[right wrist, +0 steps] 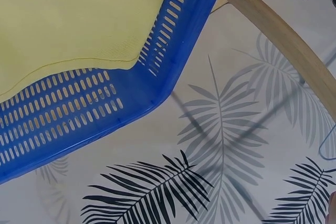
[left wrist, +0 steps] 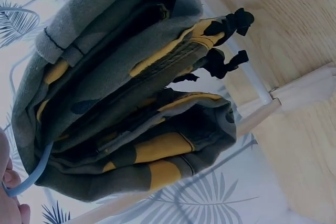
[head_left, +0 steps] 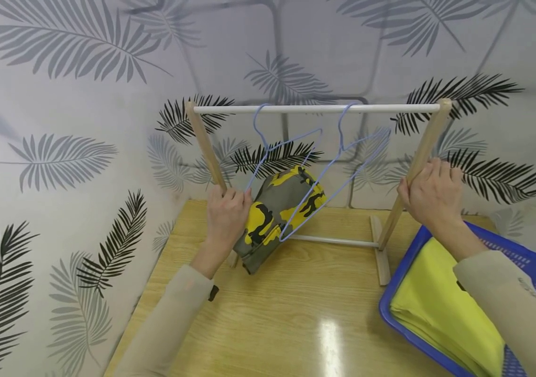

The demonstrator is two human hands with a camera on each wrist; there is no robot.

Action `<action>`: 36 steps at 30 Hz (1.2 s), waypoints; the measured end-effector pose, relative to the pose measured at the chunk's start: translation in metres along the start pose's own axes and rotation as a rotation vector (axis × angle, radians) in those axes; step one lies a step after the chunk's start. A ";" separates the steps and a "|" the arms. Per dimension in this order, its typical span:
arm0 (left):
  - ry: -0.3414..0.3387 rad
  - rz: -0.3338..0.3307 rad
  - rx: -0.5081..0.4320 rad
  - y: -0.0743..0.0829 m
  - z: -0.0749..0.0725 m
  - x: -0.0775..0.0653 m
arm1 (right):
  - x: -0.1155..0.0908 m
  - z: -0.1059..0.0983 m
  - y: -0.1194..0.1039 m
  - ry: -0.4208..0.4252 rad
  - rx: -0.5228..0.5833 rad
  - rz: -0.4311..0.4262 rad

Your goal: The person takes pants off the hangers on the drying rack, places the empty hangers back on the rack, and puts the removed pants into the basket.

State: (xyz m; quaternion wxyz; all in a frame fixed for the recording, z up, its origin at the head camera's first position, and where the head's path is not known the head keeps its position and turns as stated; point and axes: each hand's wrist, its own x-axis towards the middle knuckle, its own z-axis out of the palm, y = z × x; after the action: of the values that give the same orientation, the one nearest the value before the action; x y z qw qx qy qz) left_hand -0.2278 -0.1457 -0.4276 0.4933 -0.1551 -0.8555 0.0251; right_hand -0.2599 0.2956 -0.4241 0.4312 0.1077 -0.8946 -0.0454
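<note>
A small rack with wooden posts and a white rail stands on the table. Two light-blue wire hangers hang from the rail. Over the left hanger lies a folded camouflage garment in grey, yellow and black; black ties dangle from it in the left wrist view. My left hand pinches that hanger's left corner beside the left post. The right hanger is bare and overlaps the garment. Around the right post, my right hand has its fingers curled.
A blue plastic basket with slotted walls stands at the right, under my right forearm. Folded yellow cloth fills much of it. The wooden table reaches back to a leaf-patterned curtain.
</note>
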 end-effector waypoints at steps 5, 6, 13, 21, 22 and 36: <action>-0.011 -0.002 -0.012 0.001 -0.005 0.001 | 0.002 -0.002 0.000 -0.015 0.008 0.002; -0.012 0.000 -0.012 0.001 -0.006 0.001 | 0.002 -0.002 0.000 -0.019 0.008 0.003; -0.036 0.007 0.003 0.001 -0.011 0.003 | 0.002 -0.003 0.000 -0.038 0.013 0.004; -0.047 0.023 0.045 0.001 -0.017 0.005 | 0.003 -0.003 0.000 -0.058 0.014 -0.002; -0.048 0.030 0.060 0.001 -0.017 0.005 | 0.003 -0.004 0.000 -0.069 0.017 0.001; -0.005 0.056 0.114 -0.001 -0.028 0.015 | 0.001 -0.002 -0.001 -0.032 0.037 0.011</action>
State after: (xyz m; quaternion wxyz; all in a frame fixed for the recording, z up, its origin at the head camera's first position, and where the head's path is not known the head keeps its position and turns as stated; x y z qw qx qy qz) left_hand -0.2117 -0.1453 -0.4007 0.4983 -0.1506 -0.8493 0.0880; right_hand -0.2587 0.2939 -0.4217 0.4150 0.1100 -0.9027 -0.0284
